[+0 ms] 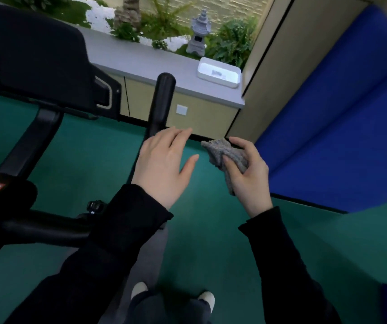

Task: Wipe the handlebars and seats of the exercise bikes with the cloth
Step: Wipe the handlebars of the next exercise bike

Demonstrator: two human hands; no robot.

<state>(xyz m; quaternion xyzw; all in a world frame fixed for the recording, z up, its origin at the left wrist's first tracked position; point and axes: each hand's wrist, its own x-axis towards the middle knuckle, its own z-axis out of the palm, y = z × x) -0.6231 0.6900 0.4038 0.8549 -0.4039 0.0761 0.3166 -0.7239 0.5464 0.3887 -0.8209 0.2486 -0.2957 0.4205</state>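
A black exercise bike fills the left side, its console (40, 57) at the upper left. One black handlebar grip (162, 101) rises at the centre, and another bar (47, 226) runs low on the left. My left hand (164, 162) hovers over the lower part of the upright grip, fingers apart and holding nothing. Whether it touches the bar I cannot tell. My right hand (248, 171) is just to its right, shut on a crumpled grey cloth (227, 157). The cloth is away from the bike. No seat is in view.
A grey-topped cabinet (141, 59) runs along the back with a white tray (219, 72) on it and a stone lantern (198, 33) among plants behind. A blue padded wall (340, 125) stands at the right. The floor (211, 242) is green, with my feet below.
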